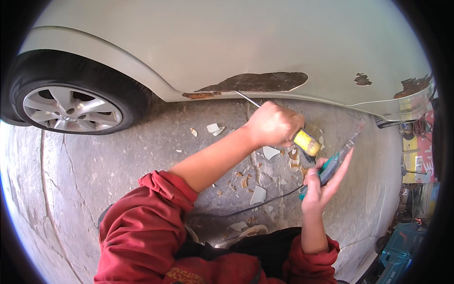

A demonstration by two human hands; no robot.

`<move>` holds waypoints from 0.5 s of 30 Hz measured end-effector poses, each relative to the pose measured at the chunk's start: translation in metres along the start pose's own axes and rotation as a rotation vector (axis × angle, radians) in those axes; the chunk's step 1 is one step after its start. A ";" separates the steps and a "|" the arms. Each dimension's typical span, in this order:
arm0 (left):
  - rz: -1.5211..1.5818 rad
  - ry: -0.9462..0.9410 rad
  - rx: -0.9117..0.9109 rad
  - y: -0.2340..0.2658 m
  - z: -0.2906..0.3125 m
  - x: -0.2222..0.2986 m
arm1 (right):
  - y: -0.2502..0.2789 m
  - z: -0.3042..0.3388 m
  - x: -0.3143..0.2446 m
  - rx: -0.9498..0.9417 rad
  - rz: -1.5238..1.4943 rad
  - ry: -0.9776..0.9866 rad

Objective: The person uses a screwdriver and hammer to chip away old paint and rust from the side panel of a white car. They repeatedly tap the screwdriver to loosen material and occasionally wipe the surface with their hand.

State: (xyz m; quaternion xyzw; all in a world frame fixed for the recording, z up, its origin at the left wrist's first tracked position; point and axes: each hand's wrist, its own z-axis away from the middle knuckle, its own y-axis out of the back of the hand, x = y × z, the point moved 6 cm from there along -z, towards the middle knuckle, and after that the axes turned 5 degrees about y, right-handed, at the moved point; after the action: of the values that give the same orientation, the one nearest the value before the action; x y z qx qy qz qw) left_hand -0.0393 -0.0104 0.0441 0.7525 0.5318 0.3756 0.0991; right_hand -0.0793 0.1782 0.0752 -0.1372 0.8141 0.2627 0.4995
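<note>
Fingers of the left hand (279,124) are curled tight around a slim hand tool (307,142), its yellow-and-black butt jutting out behind the fist and its thin metal shaft reaching up and left to the lower edge of the car body (236,42), just under a large brown patch (265,82); whether the tip presses in, one cannot tell. The right hand (318,191) grips a teal-and-grey tool (331,168) between a bent thumb and straighter fingers laid along it, its blurred tip pointing up and right, apart from the car. The two hands are near each other, the yellow butt just above the right thumb. Above them, the panel's edge bounds the reach; concrete floor (132,156) stretches from the left forearm to the wheel (71,108), and more lies right of the right hand. Broken pale chips (258,195) lie scattered below and between the hands. A dark cord (246,211) crosses the floor under the forearms, and a teal case (402,248) stands at the lower right.
</note>
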 end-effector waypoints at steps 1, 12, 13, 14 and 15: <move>0.013 -0.014 0.019 -0.001 -0.002 0.004 | 0.003 -0.003 -0.002 0.022 0.011 0.036; 0.081 -0.008 0.131 0.000 -0.002 -0.004 | -0.009 0.009 0.003 -0.199 0.184 0.088; 0.074 -0.003 0.129 -0.001 -0.003 -0.005 | -0.007 0.011 0.004 -0.179 0.203 0.055; 0.068 0.005 0.128 -0.002 -0.001 -0.006 | -0.002 0.012 0.003 -0.104 0.103 0.035; 0.067 0.014 0.130 -0.003 -0.001 -0.007 | 0.002 0.012 -0.001 -0.037 0.070 0.111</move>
State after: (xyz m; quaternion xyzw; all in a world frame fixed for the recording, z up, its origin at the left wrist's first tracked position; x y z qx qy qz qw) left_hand -0.0425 -0.0152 0.0401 0.7720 0.5305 0.3485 0.0337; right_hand -0.0710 0.1864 0.0723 -0.1324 0.8398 0.2871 0.4413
